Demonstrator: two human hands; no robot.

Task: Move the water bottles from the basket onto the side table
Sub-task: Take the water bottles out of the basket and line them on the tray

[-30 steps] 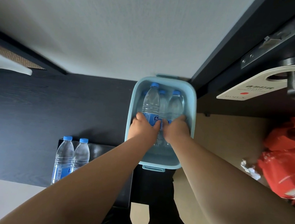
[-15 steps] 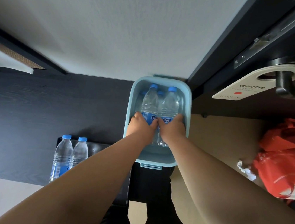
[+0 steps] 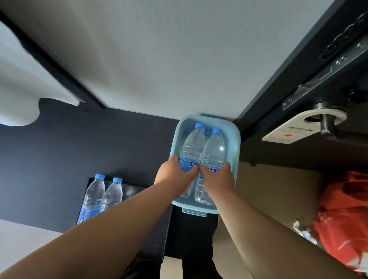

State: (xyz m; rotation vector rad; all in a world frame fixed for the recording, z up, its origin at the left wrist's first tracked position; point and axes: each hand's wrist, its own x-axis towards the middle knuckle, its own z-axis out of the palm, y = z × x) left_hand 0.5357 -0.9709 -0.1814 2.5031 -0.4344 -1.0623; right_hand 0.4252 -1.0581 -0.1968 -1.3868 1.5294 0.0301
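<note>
A light blue plastic basket [image 3: 235, 145] stands on the floor by the wall. My left hand [image 3: 173, 175] grips a clear water bottle [image 3: 192, 146] with a blue cap, and my right hand [image 3: 216, 179] grips a second water bottle [image 3: 214, 149] beside it. Both bottles are raised above the basket's rim. Blue caps of other bottles [image 3: 207, 133] show behind them inside the basket. To the left, two water bottles [image 3: 103, 195] stand upright on the black side table [image 3: 149, 192].
A dark door with a lever handle [image 3: 351, 135] and a white hanger sign [image 3: 294, 132] is on the right. Red plastic bags [image 3: 353, 216] lie on the tan floor at right. A white wall rises behind the basket.
Both hands have lifted their bottles up out of the basket, so more of each bottle shows above the rim. The two bottles now stand close together.
</note>
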